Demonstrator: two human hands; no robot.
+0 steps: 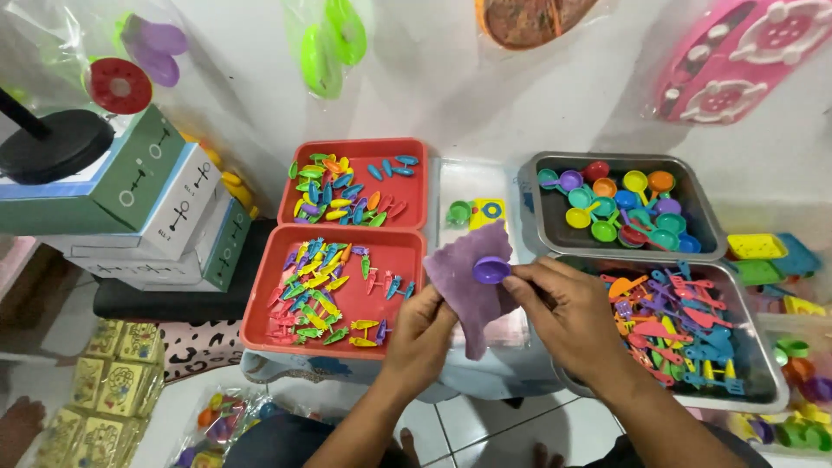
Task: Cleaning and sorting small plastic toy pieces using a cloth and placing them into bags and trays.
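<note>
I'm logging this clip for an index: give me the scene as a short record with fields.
left hand: holds purple cloth
right hand: pinches small purple cup against the cloth
red trays: two, upper and lower, each with small coloured plastic pieces
metal trays: far one with coloured cups, near one with coloured utensils
boxes: stacked at left

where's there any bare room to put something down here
Little. The far red tray has a bare strip at its right edge, and the near red tray is bare at its right side. Both metal trays are packed with toys, and the hands cover the middle.
</note>
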